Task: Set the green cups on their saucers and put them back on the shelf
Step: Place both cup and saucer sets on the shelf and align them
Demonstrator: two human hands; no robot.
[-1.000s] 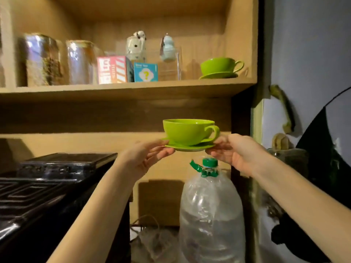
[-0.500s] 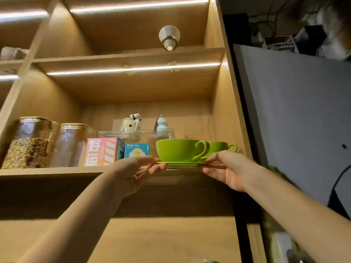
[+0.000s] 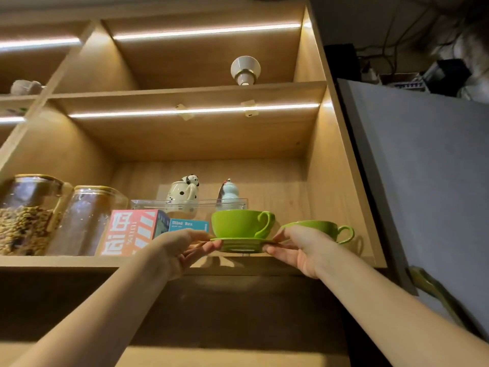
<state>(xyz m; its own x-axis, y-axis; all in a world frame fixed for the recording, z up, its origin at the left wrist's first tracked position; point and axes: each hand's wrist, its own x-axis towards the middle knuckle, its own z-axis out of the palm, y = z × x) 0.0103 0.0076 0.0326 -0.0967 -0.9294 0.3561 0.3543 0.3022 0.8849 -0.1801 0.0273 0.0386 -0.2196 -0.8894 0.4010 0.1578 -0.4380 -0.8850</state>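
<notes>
A green cup [image 3: 239,223] stands upright on a green saucer [image 3: 242,244], its handle pointing right. My left hand [image 3: 182,247] grips the saucer's left rim and my right hand [image 3: 297,247] grips its right rim. The saucer hovers just above the front edge of the wooden shelf [image 3: 66,262]. A second green cup [image 3: 324,229] stands farther right and deeper on the same shelf; my right hand hides its saucer.
On the shelf to the left stand two glass jars [image 3: 29,215], a red-and-white box [image 3: 129,231] and a blue box [image 3: 189,225]. Behind them a clear tray [image 3: 190,203] holds two figurines. The cabinet's right wall [image 3: 333,194] stands close beside the second cup.
Both hands lifted the cup and saucer from below the shelf up to shelf level. In the last half second they edged slightly forward over the shelf's front edge.
</notes>
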